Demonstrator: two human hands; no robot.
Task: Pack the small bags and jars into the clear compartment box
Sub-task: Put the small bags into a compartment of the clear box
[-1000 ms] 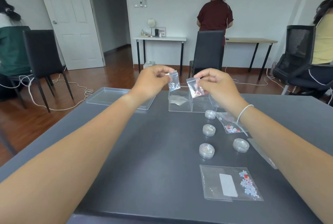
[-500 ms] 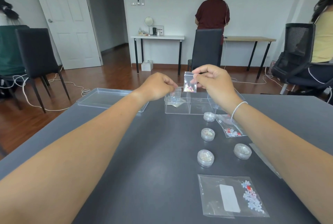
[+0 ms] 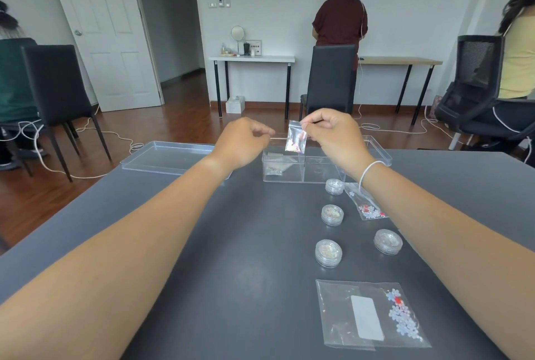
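Note:
The clear compartment box (image 3: 318, 173) stands at the far middle of the dark table. A small bag (image 3: 274, 170) lies in its left compartment. My right hand (image 3: 335, 137) pinches another small zip bag (image 3: 296, 140) by its top corner, hanging just above the box's left part. My left hand (image 3: 243, 141) hovers beside that bag, left of it, fingers curled with nothing in them. Several small round jars (image 3: 328, 253) sit on the table in front of the box. A flat bag of flower pieces (image 3: 367, 207) lies partly under my right wrist.
The box's clear lid (image 3: 168, 157) lies at the table's far left edge. A larger zip bag (image 3: 370, 313) with flower pieces rests near the front. Beyond the table are dark chairs (image 3: 331, 79), floor cables, two side tables and other people.
My left hand lowered its small bag into the box's left compartment and let it go. My right hand lifted its bag slightly and shifted it left over the box.

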